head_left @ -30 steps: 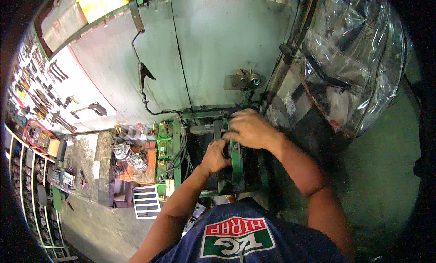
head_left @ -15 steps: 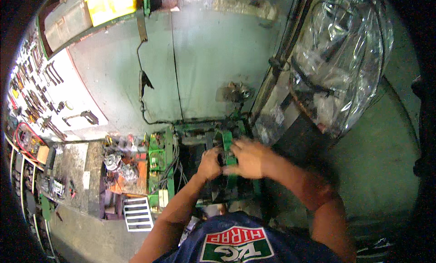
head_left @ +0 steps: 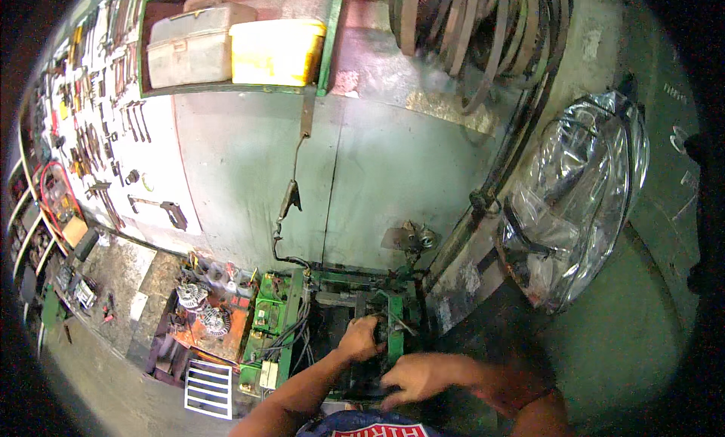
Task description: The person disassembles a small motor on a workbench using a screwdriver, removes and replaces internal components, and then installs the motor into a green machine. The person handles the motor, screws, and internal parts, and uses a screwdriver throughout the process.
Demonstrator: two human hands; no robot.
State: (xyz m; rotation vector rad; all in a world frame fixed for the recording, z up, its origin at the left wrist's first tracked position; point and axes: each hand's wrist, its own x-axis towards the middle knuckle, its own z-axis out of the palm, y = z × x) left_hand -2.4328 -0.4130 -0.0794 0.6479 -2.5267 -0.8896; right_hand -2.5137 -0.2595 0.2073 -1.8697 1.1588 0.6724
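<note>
A green and black metal machine frame [head_left: 395, 327] stands in front of me, with an upright green bracket on its right side. My left hand [head_left: 361, 339] is in among its dark parts, left of the bracket, with the fingers curled. What those fingers grip, if anything, is hidden. Lower down, my right hand [head_left: 414, 378] hovers over or touches the near end of the green bracket. Its thumb and fingers are apart, and nothing shows between them. Dark cables [head_left: 302, 327] run down the frame's left side, next to a row of green-framed units [head_left: 269, 312].
Two alternators [head_left: 214, 321] sit on an orange board at left, near a white slatted grille [head_left: 208, 389]. Hand tools hang on a white wall panel [head_left: 162, 199]. A yellow bin [head_left: 276, 52] is shelved above. Belts [head_left: 483, 29] and a clear plastic bag [head_left: 578, 203] hang at right.
The view has tilted up, bringing the shelf and belts further into sight. My right hand has drawn away from my left, down toward me along the green bracket. My left hand stays in the frame.
</note>
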